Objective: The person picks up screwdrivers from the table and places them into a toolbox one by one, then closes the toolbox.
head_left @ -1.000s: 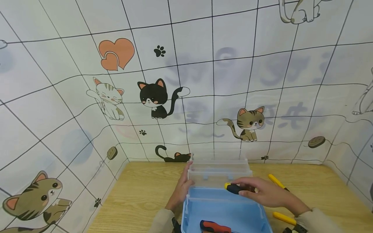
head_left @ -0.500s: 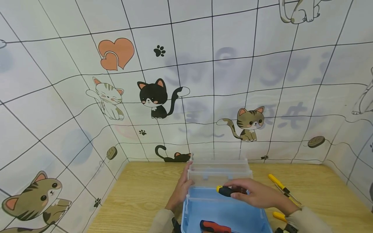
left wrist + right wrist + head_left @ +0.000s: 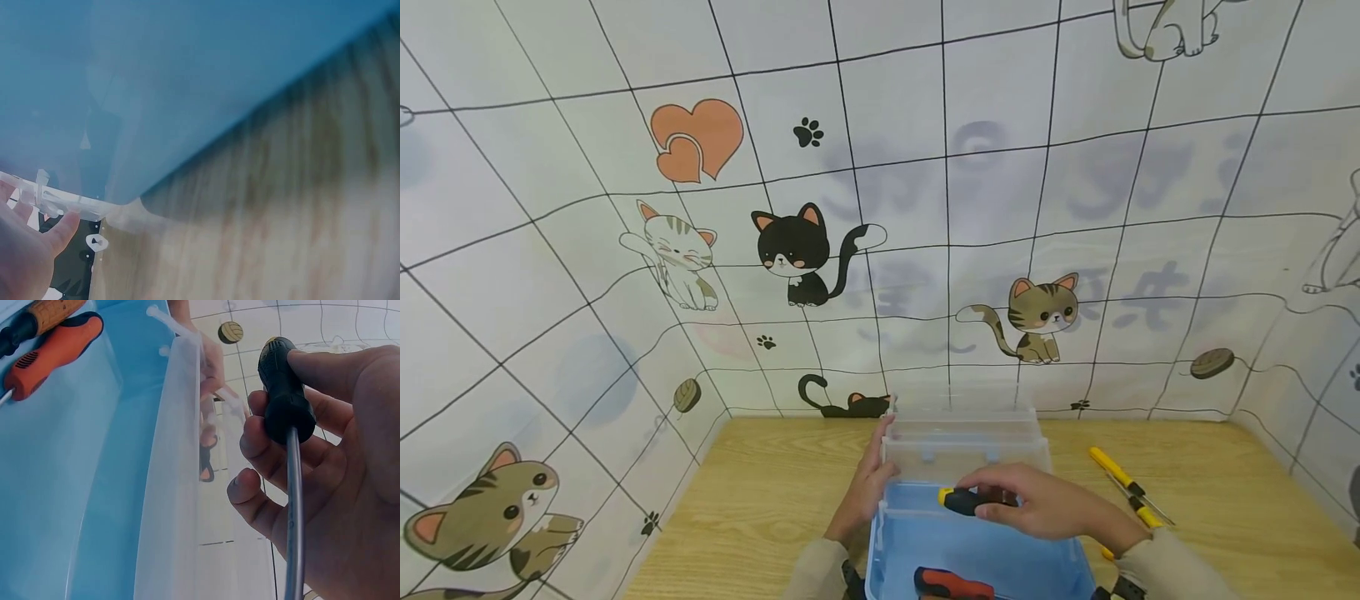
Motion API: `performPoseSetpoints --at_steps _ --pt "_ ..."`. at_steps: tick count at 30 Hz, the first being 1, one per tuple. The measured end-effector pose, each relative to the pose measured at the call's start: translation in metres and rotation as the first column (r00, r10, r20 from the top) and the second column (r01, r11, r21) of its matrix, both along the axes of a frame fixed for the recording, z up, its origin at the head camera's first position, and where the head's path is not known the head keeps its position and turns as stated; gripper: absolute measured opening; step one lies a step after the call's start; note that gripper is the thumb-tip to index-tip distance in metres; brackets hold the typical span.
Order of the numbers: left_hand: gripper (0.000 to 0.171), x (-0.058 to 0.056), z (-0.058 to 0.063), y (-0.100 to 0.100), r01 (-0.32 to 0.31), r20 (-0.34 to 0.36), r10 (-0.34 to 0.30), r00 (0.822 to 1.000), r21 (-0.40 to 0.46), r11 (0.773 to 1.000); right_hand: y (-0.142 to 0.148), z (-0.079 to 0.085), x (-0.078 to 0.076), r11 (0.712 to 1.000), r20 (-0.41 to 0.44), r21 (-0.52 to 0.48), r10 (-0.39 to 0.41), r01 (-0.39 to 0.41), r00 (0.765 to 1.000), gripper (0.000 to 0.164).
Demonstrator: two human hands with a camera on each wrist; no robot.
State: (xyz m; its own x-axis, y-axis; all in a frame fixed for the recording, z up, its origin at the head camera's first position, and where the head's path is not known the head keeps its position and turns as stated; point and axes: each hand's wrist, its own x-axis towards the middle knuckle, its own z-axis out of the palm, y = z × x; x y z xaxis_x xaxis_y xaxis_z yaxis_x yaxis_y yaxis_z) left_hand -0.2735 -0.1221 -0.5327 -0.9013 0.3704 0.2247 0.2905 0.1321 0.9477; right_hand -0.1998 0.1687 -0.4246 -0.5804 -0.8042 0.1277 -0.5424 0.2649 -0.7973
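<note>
A black screwdriver handle with a yellow end (image 3: 961, 502) is gripped by the right hand (image 3: 1033, 502) over a blue plastic box (image 3: 925, 542).
Nearest, a red-and-black tool handle (image 3: 955, 583) is cut off; the steel shaft (image 3: 294, 512) is cropped too. Beyond, a clear plastic lid (image 3: 913, 465) is touched by the left hand (image 3: 863, 496); whether it is clasped cannot be told.

Screwdriver (image 3: 289, 419): tip cut off at the right wrist view's lower edge. Blue box (image 3: 992, 546): near end (head view) likewise cropped.

Wood-grain table (image 3: 760, 517), blue box (image 3: 1037, 554), yellow-handled tools (image 3: 1112, 467)
</note>
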Motion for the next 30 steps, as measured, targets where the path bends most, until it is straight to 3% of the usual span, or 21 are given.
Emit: performPoseSetpoints --at_steps 6,21,24,30 --pt "0.077 -0.003 -0.007 0.000 -0.003 -0.019 0.004 1.000 0.007 1.000 -0.010 -0.003 0.000 1.000 0.028 0.005 0.024 -0.024 0.999 0.038" --pt "0.076 -0.002 -0.005 0.001 -0.015 0.008 0.015 1.000 0.005 1.000 -0.035 -0.009 0.007 0.998 0.090 0.005 0.067 -0.067 0.994 0.034" --pt "0.076 0.001 -0.001 0.001 -0.003 0.025 0.003 1.000 0.019 1.000 -0.038 -0.010 0.009 0.998 0.097 0.019 0.059 -0.061 0.994 0.034" --pt "0.075 0.013 0.022 0.001 0.022 0.039 -0.023 0.999 0.022 1.000 -0.043 -0.014 0.012 0.997 0.097 0.052 0.058 -0.063 0.994 0.034"
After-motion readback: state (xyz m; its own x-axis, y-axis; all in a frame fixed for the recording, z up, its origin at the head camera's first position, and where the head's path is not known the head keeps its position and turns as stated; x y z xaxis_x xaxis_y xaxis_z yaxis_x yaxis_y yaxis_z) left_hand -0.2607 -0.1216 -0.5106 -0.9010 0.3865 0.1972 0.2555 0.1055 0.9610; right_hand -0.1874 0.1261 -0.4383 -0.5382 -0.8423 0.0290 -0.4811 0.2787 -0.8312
